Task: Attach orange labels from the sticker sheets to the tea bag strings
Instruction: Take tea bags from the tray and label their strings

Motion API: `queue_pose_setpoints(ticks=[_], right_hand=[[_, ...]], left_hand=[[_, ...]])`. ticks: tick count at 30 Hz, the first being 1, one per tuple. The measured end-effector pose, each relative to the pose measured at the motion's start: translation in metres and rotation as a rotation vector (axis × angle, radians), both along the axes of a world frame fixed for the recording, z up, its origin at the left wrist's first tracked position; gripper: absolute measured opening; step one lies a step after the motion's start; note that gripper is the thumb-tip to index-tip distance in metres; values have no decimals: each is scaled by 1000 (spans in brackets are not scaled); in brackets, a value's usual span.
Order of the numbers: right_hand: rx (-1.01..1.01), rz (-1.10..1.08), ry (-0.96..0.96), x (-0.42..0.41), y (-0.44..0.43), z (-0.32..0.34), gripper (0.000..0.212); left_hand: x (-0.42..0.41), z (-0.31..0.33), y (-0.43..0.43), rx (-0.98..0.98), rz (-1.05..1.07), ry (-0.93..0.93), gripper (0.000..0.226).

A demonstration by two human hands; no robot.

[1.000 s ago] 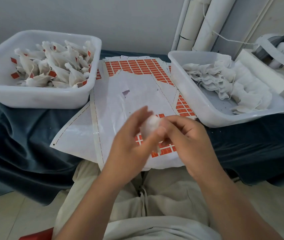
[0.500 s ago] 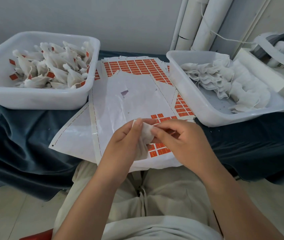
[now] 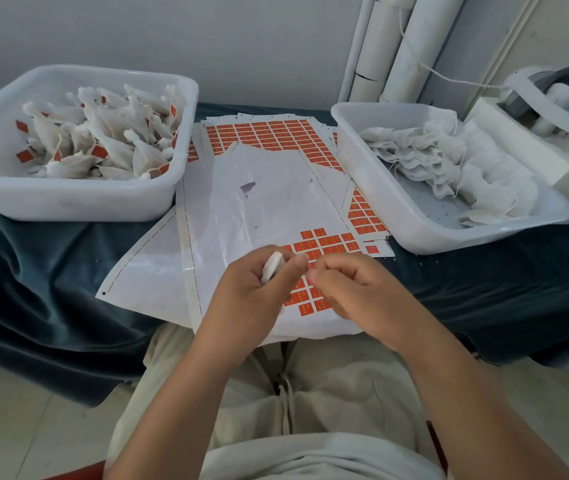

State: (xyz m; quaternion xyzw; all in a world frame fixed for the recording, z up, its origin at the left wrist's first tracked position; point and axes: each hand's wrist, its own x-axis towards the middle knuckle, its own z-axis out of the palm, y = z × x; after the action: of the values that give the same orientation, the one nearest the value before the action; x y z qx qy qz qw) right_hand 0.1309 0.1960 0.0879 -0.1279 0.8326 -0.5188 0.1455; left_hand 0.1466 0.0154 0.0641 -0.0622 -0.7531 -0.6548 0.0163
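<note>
left hand [image 3: 252, 292] is over the near end of the sticker sheet [image 3: 259, 209], fingers curled round a white tea bag [image 3: 272, 268]. the bag is clamped between thumb and forefinger, its top edge poking out above the knuckles. the thumb tip points across at the right hand.

right hand [image 3: 356, 292] is just beside it, also above the sheet's near end. fingers are curled in, and forefinger and thumb tips are drawn together right at the left thumb tip. it looks like a pinch, but i can't tell whether there's a string or a label in it: too small and blurred.

orange labels [image 3: 324, 242] are left only on the sheet's near right part, partly under both hands. the rest of that sheet is bare white backing. a fuller sheet [image 3: 269, 131] sticks out from under its far edge, rows mostly intact.

left of the sheet, touching its edge, is a white tub [image 3: 68, 202] piled with labelled bags [image 3: 110, 143]. right of the sheet, an angled tub [image 3: 397, 216] holds plain bags [image 3: 449, 157] with loose strings.

a dark blue cloth [image 3: 33, 271] lies under the sheet and both tubs. white pipes [image 3: 397, 46] stand against the wall beyond the sheet's far right corner.
</note>
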Motion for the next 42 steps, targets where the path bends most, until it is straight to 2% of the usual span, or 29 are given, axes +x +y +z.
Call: queue_pose_setpoints(ticks=[2, 5, 8, 11, 13, 16, 19, 23, 25, 27, 30, 33, 36, 40, 42], right_hand=[[-206, -14, -227, 1, -6, -4, 38], [-496, -30, -427, -1, -7, -9, 34], [-855, -53, -600, -6, -1, -10, 36], [-1045, -48, -664, -5, -4, -12, 37], [-1086, -70, -628, -5, -8, -12, 36], [-1097, -40, -548, -7, -5, -6, 35], [-1059, -30, -472, -9, 3, -1, 36], [-863, -2, -245, -9, 7, 2, 35], [-804, 20, -206, -9, 11, 8, 33], [-784, -9, -194, -10, 17, 13, 29], [-681, -42, -162, -8, 23, 16, 27], [-564, -45, -104, -7, 26, 15, 27], [-393, -83, 36, -5, 25, 14, 25], [-195, -170, 160, -3, 13, 4, 23], [-144, -116, 157, -1, 5, 0, 20]], left_hand=[[0, -2, 0, -29, 1, 29, 47], [-2, -4, -3, -88, 7, 72, 36], [-5, -5, -5, -7, 78, -30, 47], [-4, -5, -3, 150, 94, -208, 60], [-4, -8, -4, 115, 49, -142, 62], [-3, -6, -4, 75, -118, -62, 52], [-2, -2, -4, 59, -197, -53, 43], [-2, 2, -11, 26, -220, 2, 46], [-2, 6, -17, 45, -305, -47, 45], [-2, 9, -24, -48, -361, -46, 37], [-4, 8, -29, -143, -413, -7, 39], [-3, 6, -29, -84, -405, -39, 28], [-4, 4, -29, -51, -380, -81, 16], [-4, 1, -23, 110, -322, -3, 17], [-2, 1, -17, 202, -300, 40, 15]])
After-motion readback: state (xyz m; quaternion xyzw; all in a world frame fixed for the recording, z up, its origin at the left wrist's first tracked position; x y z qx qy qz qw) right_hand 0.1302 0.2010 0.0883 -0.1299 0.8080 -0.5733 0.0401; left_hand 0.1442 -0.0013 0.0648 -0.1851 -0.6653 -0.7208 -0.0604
